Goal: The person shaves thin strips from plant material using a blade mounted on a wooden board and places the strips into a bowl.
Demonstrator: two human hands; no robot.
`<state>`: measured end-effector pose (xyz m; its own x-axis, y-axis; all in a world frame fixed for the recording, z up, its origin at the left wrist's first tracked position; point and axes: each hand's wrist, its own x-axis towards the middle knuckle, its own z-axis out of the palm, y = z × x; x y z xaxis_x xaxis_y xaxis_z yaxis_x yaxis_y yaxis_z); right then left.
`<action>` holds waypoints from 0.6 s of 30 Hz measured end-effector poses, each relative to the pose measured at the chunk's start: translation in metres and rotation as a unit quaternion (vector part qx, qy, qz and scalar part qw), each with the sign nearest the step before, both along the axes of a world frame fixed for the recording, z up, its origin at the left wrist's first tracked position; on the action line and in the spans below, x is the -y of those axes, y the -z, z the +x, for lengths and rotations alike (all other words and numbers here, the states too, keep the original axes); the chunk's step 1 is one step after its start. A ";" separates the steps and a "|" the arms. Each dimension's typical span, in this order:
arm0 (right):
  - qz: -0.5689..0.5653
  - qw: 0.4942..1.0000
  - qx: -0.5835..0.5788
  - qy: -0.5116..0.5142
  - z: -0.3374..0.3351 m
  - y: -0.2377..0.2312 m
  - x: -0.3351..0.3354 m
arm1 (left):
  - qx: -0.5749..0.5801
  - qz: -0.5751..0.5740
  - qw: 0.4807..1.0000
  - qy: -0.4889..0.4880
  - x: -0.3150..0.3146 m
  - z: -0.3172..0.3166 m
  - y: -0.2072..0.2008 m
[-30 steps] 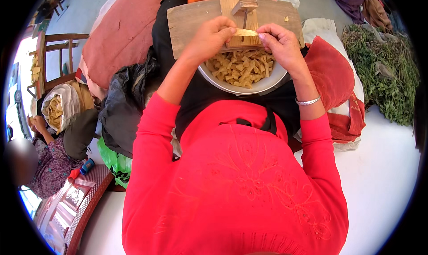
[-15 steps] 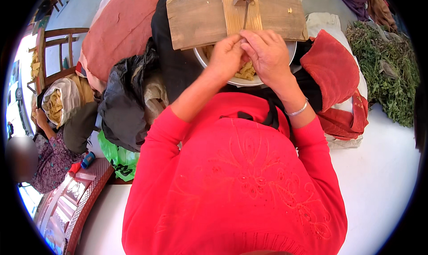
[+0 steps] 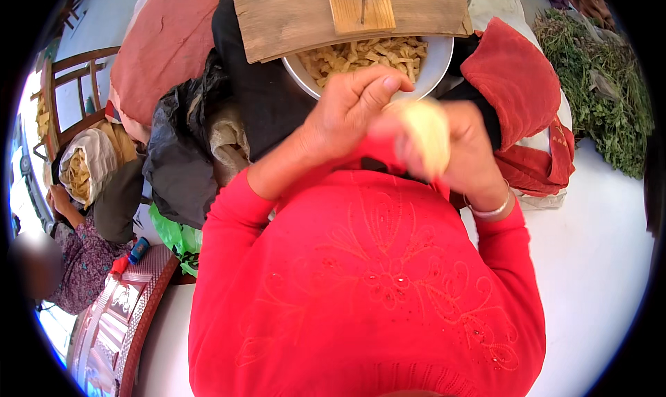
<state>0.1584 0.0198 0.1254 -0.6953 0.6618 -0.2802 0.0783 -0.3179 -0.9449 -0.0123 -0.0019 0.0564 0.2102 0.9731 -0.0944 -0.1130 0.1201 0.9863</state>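
My right hand point(image 3: 472, 150), smeared by motion, is closed round a pale yellow piece point(image 3: 429, 134) whose kind I cannot make out. Just left of it is my left hand point(image 3: 350, 109), its fingers curled and the thumb laid over them; whatever they may hold is hidden. Both hands are in front of a white bowl point(image 3: 295, 71) with several tan-yellow strips point(image 3: 361, 60) in it. Across the bowl's far side lies a wooden board point(image 3: 284, 19). A lighter wooden strip point(image 3: 336, 12) on the board carries a thin metal rod point(image 3: 363, 1).
A red cloth point(image 3: 513, 81) lies right of the bowl, with green plants point(image 3: 596, 91) farther right. At left are a black plastic bag point(image 3: 184, 140) and a large pinkish sack point(image 3: 163, 57). A person point(image 3: 83, 258) sits at far left by a sack of yellow pieces point(image 3: 80, 175).
Both hands have come back from the rod toward me and moved apart. The pale yellow piece now shows in my right hand. More of the bowl's contents is visible.
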 end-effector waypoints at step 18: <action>0.163 0.944 0.284 -0.044 -0.028 0.126 -0.011 | -0.475 0.205 0.855 -0.044 0.031 -0.026 0.052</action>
<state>0.1300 0.0305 -0.0004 -0.5512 0.7236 -0.4154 0.6142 0.0149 -0.7890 -0.0378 -0.0325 0.0043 0.1536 0.9733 0.1708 0.7708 -0.2262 0.5956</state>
